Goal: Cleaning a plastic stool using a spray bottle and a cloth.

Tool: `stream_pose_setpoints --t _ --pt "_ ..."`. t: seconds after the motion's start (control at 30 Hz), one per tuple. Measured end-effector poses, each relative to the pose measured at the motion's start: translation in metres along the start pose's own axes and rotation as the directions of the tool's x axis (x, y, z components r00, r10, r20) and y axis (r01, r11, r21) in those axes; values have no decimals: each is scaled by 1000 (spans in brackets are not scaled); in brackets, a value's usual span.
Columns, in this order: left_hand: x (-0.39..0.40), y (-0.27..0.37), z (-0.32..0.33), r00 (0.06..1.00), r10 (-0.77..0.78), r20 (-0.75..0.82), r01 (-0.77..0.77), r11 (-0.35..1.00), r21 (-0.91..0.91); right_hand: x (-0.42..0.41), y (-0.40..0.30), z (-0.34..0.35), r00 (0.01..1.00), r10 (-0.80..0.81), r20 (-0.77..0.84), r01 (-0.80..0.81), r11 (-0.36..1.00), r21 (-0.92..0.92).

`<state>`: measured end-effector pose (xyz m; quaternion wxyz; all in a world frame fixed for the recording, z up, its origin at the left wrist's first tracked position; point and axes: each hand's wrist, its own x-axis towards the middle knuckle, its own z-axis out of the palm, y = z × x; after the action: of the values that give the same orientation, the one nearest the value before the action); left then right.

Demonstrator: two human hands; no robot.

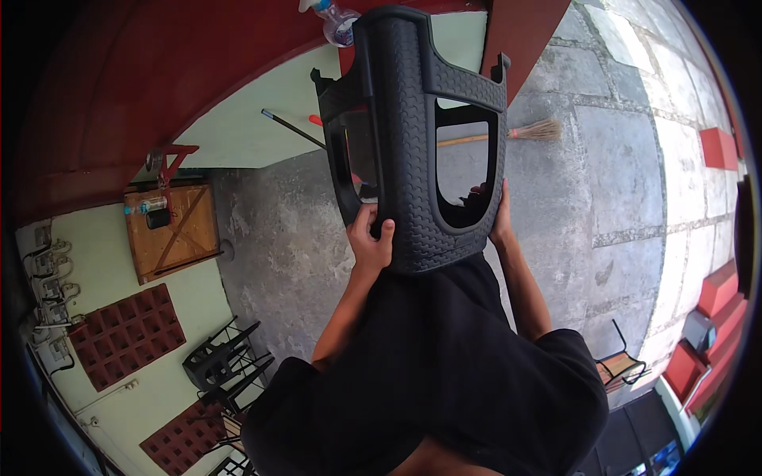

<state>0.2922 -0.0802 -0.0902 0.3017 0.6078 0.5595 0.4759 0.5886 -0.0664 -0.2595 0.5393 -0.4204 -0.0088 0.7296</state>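
Note:
Both of my hands hold a dark grey plastic stool [408,149] with a woven-look texture and open cutouts in its sides, legs pointing away from me. Its seat end is against the front of my black shirt. My left hand [370,238] grips the lower left edge, its fingers at a side cutout and its thumb on the corner. On the right side, my right hand [502,214] lies along the stool's outer edge; part of it is hidden behind the plastic.
Beyond the stool lies a broom [536,130] on the concrete floor [286,232]. A spray bottle [340,25] is at the top. Stacked black stools and chairs [223,360] stand at lower left, near a wooden door [175,232]. A chair [620,364] stands at right.

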Motion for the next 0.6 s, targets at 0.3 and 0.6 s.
stream_pose_setpoints --t 0.3,0.6 --pt "-18 -62 -66 981 -187 -55 166 949 -267 -22 8 56 973 -225 -52 207 948 -242" --pt "13 -161 -82 855 -518 -27 458 777 -432 11 36 136 915 -399 -60 337 837 -431"
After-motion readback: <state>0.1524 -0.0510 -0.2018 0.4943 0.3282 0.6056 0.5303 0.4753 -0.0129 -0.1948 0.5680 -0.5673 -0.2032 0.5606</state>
